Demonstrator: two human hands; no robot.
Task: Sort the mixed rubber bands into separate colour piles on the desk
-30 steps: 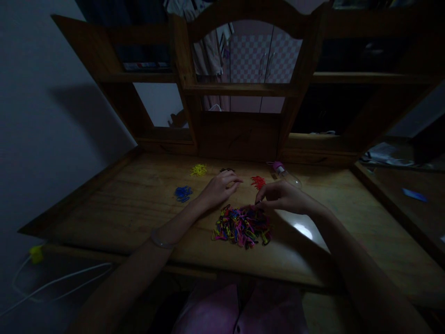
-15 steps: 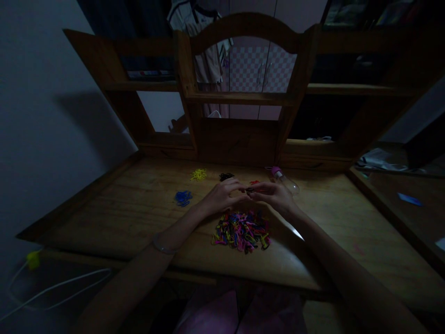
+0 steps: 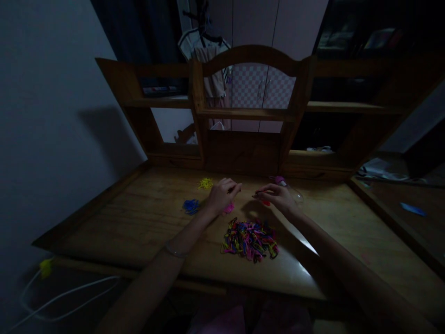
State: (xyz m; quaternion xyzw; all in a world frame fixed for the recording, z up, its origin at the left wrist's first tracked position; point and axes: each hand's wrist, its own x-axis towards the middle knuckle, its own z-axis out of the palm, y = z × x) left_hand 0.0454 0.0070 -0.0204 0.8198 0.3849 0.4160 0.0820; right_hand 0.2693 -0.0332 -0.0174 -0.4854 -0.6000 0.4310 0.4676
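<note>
My left hand (image 3: 221, 195) is closed in a pinch over the back middle of the desk. Dark bits show at its fingertips, but I cannot tell whether they are held or lie behind. Beside its wrist is a small pink pile (image 3: 228, 208). My right hand (image 3: 280, 199) pinches a few small dark loop-shaped pieces (image 3: 257, 194) above a small red pile (image 3: 266, 202). Nearer to me, between the forearms, lies a large mixed heap of small coloured loops (image 3: 249, 240). A blue pile (image 3: 191, 207) and a yellow pile (image 3: 205, 183) lie left of my left hand.
A clear bottle (image 3: 297, 196) with a pink cap (image 3: 280, 181) lies behind my right hand. A wooden shelf unit (image 3: 243, 150) rises along the desk's (image 3: 139, 222) back edge. A white cable (image 3: 76, 293) hangs at the front left.
My hands have moved apart from their meeting point; the left is now over where the black pile lay. The pink pile has come into sight. The view has tipped slightly upward.
</note>
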